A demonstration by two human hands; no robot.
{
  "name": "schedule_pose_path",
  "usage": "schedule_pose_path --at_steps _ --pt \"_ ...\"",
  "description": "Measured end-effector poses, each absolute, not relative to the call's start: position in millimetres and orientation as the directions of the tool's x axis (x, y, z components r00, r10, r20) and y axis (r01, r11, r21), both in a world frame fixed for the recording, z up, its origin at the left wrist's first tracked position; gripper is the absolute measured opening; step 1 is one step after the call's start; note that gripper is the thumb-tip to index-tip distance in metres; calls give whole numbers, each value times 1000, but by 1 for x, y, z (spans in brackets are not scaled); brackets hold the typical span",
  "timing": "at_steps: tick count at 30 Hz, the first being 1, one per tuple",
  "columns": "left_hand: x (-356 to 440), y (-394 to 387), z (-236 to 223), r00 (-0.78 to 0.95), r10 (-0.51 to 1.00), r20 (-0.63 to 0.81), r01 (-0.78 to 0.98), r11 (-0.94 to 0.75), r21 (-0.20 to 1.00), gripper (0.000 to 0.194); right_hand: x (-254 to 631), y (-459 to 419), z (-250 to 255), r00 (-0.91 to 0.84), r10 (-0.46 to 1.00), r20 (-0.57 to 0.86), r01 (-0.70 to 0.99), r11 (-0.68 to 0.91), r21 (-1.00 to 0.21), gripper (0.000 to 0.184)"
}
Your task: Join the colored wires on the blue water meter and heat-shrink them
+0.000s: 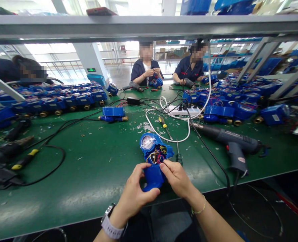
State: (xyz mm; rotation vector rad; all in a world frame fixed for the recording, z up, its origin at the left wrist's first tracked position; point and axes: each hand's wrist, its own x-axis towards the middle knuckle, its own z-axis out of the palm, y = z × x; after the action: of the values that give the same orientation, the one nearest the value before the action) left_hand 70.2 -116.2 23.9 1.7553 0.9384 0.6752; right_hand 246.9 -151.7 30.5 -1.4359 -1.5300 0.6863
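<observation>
A blue water meter (168, 152) lies at the near edge of the green bench, its round dial facing up. Coloured wires and small parts show in its uncovered housing. My left hand (136, 191) curls around the left side of the smooth blue flap (154, 177) at its near end, thumb below and fingers above. With thumb and fingers, my right hand (175, 176) grips the right side, close to the wires; whether it also pinches a wire is hidden. Just right of the meter lies a dark-handled screwdriver (179, 156).
A heat gun (230, 141) lies at the right, its cord crossing the bench. Beyond the meter are a yellow-black screwdriver (162, 122), a power strip (184, 111) and another meter (113, 113). Several meters (60, 99) stand in rows. Co-workers (146, 69) sit opposite. A shelf (149, 28) spans overhead.
</observation>
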Motion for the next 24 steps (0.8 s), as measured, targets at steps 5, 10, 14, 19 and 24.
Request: schedule_pose_path --at_steps 5,10,14,19,24 --pt "69 -113 20 626 778 -50 136 -46 990 63 244 -150 26 125 987 -106 -211 -78 -974 52" --pt "70 -115 16 634 771 -59 67 21 998 65 232 -159 25 277 960 51 -78 75 -994 42" --pt "71 -118 15 614 789 -34 100 -35 994 67 223 -162 29 392 916 89 50 76 -996 30" --pt "70 -114 13 643 765 -26 49 -7 999 67 225 -158 24 444 894 56 -19 73 -997 40" --pt "69 -105 8 736 676 -33 -127 186 974 74 229 -156 23 302 939 -165 -370 -45 -928 52"
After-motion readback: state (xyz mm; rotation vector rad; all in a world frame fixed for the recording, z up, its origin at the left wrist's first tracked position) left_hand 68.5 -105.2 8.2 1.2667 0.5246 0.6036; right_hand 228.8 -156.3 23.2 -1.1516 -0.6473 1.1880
